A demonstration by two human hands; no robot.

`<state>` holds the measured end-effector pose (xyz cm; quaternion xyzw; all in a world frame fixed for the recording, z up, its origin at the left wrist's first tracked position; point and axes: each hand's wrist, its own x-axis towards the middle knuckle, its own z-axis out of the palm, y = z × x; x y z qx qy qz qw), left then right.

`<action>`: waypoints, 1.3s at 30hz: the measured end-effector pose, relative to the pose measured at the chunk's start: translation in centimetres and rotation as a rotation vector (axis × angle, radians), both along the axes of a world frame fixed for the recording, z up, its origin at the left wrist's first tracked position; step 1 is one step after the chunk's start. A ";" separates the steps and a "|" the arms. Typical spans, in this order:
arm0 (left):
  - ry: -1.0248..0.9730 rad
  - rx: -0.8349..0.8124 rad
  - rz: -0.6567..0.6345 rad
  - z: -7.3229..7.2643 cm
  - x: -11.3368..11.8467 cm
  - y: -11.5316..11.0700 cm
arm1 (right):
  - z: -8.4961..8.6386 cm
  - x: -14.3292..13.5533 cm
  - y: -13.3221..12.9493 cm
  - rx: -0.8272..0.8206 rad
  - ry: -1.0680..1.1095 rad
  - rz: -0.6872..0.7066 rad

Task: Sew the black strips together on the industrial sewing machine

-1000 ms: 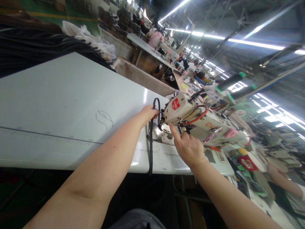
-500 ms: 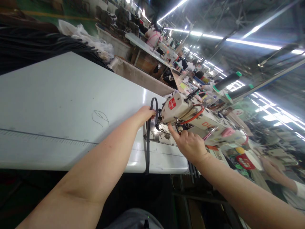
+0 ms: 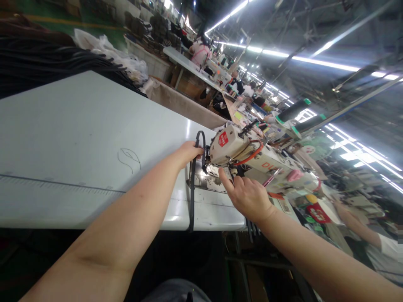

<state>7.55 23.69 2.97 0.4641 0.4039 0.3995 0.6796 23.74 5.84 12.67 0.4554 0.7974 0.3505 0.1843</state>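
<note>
A white sewing machine (image 3: 233,144) stands on the pale table, its needle end facing left. Beside the needle area, my left hand (image 3: 189,152) is closed on a thin black strap (image 3: 192,193). The strap bends into a loop above the fingers, and its long end hangs over the table's front edge. My right hand (image 3: 247,195) is just below the machine head, index finger stretched toward the needle plate (image 3: 209,182) and the other fingers curled. I see nothing held in it. The exact contact at the needle is too small to make out.
A loose dark thread (image 3: 130,157) lies on the tabletop (image 3: 72,126) near a printed ruler scale. Black strips (image 3: 56,61) are heaped behind the table at the left. Thread cones (image 3: 292,111) stand beyond the machine. Another person's arm (image 3: 359,222) shows at the right.
The view has shifted slightly. My right index finger has come down a little from the underside of the machine head. My left hand keeps its hold on the strap, nearly in place.
</note>
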 end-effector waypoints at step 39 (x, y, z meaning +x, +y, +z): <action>0.165 0.205 -0.843 1.2 -4.0 -0.7 | -11.5 11.7 -5.6 0.287 0.960 -0.876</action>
